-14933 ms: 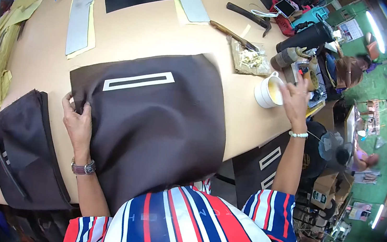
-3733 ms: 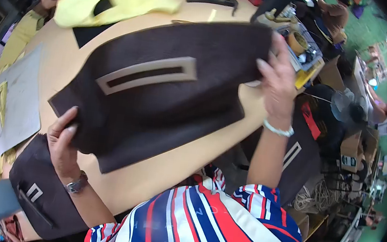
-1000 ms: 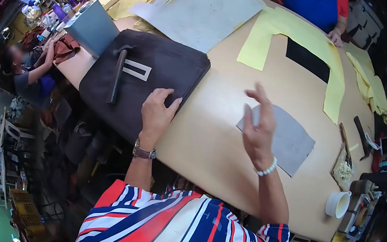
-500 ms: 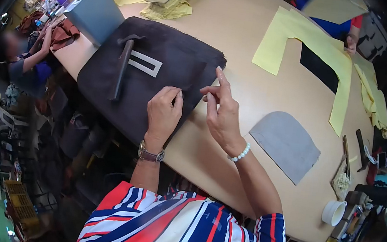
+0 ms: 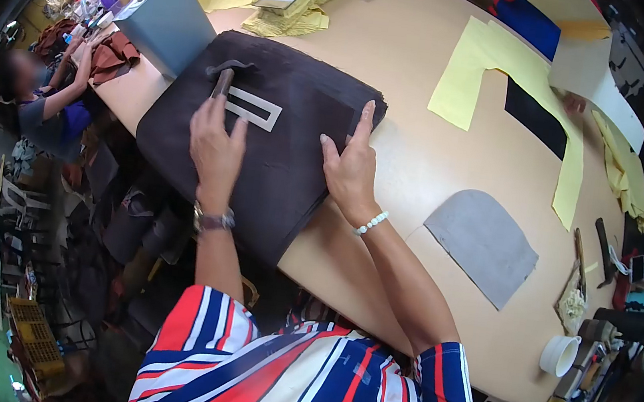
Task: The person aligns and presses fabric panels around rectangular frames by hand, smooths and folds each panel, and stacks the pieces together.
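Observation:
Dark brown sheets (image 5: pixel 285 172) lie stacked at the table's left front, with a pale rectangular frame (image 5: pixel 268 118) on top. A hammer (image 5: pixel 225 83) rests on them; its head and upper handle show. My left hand (image 5: pixel 218 144) is closed round the handle, hiding its lower part. At the stack's right edge is my right hand (image 5: pixel 353 174), thumb and index finger spread on the dark material; its other fingers are partly hidden. A grey rounded piece (image 5: pixel 484 241) lies on the table to the right.
A blue-grey box (image 5: pixel 163 25) stands beyond the stack. Yellow pieces (image 5: pixel 466 78) and a black piece (image 5: pixel 537 119) lie further back. A white cup (image 5: pixel 559 355) stands near the right edge. Another person holds sheets at the far side; a person (image 5: pixel 48 103) sits at left.
My left hand has moved left from the stack's front part onto the hammer handle. My right hand has come down onto the stack's right edge. The large grey sheet behind the stack is gone.

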Action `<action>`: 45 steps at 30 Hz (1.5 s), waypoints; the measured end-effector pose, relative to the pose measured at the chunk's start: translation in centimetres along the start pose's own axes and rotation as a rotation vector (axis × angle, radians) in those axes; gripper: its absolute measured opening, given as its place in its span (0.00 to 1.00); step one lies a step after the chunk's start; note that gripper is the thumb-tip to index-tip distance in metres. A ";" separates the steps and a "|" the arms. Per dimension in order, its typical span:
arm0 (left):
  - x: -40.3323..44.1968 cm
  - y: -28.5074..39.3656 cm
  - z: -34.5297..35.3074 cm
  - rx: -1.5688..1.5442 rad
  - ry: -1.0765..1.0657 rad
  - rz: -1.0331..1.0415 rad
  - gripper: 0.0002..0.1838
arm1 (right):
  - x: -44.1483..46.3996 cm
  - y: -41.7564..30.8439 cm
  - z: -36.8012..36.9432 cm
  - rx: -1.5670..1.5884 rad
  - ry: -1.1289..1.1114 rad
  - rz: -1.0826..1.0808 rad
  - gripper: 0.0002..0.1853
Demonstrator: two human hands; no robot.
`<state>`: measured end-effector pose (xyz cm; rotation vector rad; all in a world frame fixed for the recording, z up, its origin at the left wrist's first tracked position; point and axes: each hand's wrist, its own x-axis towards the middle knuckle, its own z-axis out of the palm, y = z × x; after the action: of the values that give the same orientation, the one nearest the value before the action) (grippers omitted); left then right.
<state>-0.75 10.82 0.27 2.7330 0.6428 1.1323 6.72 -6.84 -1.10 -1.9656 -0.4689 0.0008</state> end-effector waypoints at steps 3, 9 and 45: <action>1.4 -4.2 1.9 0.022 -0.175 -0.145 0.23 | 0.3 -1.6 -0.7 -0.017 -0.076 0.145 0.43; 2.0 -5.5 0.5 0.001 -0.153 -0.122 0.22 | -1.5 -0.9 -2.6 0.287 0.140 -0.044 0.40; 1.2 11.7 4.3 -0.942 -0.361 0.069 0.09 | -14.9 11.9 -21.0 0.342 0.903 0.187 0.34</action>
<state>6.98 1.01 1.04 2.0353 -0.0552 0.6542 1.19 -34.30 -5.52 -1.4691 0.2935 -0.6191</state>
